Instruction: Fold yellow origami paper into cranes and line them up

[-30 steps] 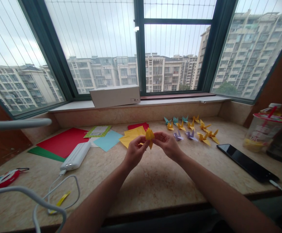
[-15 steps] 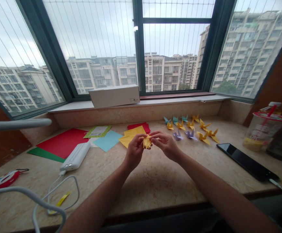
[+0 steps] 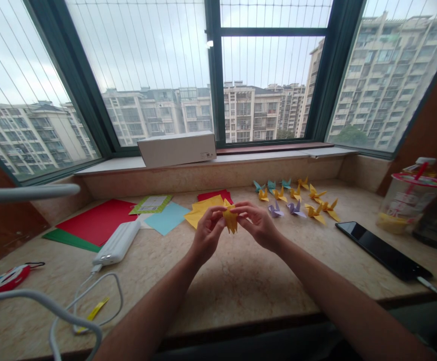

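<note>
Between my two hands is a small piece of folded yellow paper (image 3: pixel 231 218), raised above the stone counter, its points facing up and down. My left hand (image 3: pixel 207 234) pinches its left side with thumb and fingers. On the other side, the fingertips of my right hand (image 3: pixel 258 224) grip its right edge. Behind my left hand lie flat yellow paper sheets (image 3: pixel 198 210), with red paper (image 3: pixel 216 195) just beyond. To the right of my right hand stand several folded paper cranes: yellow cranes (image 3: pixel 315 212), purple cranes (image 3: pixel 296 207) and teal cranes (image 3: pixel 272 186).
A light blue sheet (image 3: pixel 167 218), a large red sheet (image 3: pixel 98 220) and a white power bank (image 3: pixel 118 242) with a looped cable lie left. On the right are a black phone (image 3: pixel 384 250) and a plastic cup (image 3: pixel 402 205). A white box (image 3: pixel 176 149) rests on the sill.
The folded yellow paper has been turned between my fingers, so its points now show above and below. Both hands stay in nearly the same place.
</note>
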`<state>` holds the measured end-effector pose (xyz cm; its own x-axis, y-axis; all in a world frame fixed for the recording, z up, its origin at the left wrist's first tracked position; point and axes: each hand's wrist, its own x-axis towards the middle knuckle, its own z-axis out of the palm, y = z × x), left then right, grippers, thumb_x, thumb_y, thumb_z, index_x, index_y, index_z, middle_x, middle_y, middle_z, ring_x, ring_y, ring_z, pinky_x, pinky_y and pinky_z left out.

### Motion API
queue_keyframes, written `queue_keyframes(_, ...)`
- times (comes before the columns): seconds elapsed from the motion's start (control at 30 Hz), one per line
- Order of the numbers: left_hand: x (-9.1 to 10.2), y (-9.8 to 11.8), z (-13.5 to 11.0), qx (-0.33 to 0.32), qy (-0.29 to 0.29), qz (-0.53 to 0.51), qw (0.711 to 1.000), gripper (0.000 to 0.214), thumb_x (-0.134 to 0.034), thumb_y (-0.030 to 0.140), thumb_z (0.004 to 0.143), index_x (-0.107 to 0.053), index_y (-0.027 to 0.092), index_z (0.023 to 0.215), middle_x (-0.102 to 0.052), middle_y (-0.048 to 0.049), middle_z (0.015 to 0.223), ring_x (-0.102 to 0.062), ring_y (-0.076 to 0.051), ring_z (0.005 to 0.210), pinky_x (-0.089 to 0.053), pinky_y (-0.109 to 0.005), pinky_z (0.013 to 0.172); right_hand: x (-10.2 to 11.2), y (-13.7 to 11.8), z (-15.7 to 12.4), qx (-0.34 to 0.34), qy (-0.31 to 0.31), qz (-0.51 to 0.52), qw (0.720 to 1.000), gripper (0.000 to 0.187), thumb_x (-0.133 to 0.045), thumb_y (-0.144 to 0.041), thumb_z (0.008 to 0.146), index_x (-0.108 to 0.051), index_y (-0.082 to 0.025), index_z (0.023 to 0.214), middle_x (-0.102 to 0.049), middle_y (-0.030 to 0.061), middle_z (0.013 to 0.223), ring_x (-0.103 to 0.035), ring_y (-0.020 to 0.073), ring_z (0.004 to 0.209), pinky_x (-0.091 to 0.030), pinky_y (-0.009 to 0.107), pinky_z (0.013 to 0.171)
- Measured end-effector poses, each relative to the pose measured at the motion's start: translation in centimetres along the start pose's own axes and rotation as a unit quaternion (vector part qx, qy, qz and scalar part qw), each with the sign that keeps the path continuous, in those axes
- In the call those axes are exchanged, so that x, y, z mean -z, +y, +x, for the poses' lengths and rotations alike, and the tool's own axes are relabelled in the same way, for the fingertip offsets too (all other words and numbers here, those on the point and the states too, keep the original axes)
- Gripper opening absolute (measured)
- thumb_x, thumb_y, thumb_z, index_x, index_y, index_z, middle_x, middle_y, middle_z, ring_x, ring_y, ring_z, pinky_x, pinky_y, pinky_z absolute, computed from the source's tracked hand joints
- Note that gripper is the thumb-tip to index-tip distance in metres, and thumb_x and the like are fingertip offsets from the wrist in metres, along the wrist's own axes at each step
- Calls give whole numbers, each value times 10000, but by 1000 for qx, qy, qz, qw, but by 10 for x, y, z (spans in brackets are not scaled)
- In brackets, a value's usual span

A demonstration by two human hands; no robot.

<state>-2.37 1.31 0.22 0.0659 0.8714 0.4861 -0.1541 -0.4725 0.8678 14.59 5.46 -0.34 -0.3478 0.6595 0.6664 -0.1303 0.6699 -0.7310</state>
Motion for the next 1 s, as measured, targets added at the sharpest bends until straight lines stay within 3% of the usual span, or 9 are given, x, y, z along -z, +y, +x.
queue_keyframes(0.37,0,0,-2,-9,-7,48,999,211,-581,289,884,-599,174,1060,-663,-41,860,-585,-131,737,-464,-241,672,0,4,2,12,27,-68,997,155,-671,-328,847,-713,-246,971,-632,63,1025,-632,176,864,-530,318,698)
queue_keyframes(0.57,-2,-4,-3,-17,-34,17,999,230,-603,314,883,-593,177,1066,-658,-73,987,-626,-175,902,-515,-308,809,1,2,3,9,65,-76,995,186,-667,-393,848,-716,-213,845,-662,62,942,-630,187,861,-522,328,721)
queue_keyframes(0.67,-4,-7,-2,-22,-22,17,999,240,-658,314,849,-596,173,1034,-654,-75,1000,-629,-175,912,-524,-298,803,-1,2,2,7,83,-76,994,187,-675,-390,841,-713,-207,835,-670,65,940,-626,181,817,-515,334,737)
queue_keyframes(0.77,-2,-12,0,-35,14,53,998,230,-696,328,818,-609,163,952,-656,-57,933,-634,-166,854,-532,-281,758,-5,4,0,1,90,-60,994,175,-679,-379,838,-701,-206,840,-671,71,940,-626,190,828,-515,347,764)
queue_keyframes(0.9,0,-17,1,-53,40,111,992,217,-622,370,874,-609,153,879,-659,-38,828,-643,-152,777,-532,-273,725,-11,8,-1,-21,116,13,993,172,-720,-357,803,-635,-225,875,-657,48,908,-625,183,835,-522,344,788)
queue_keyframes(1.0,-1,-17,1,-52,56,87,993,226,-637,365,864,-558,174,955,-665,-27,841,-655,-147,755,-540,-279,715,-15,10,-1,-37,136,75,987,255,-760,-330,765,-559,-242,894,-634,18,881,-624,163,813,-532,327,782)
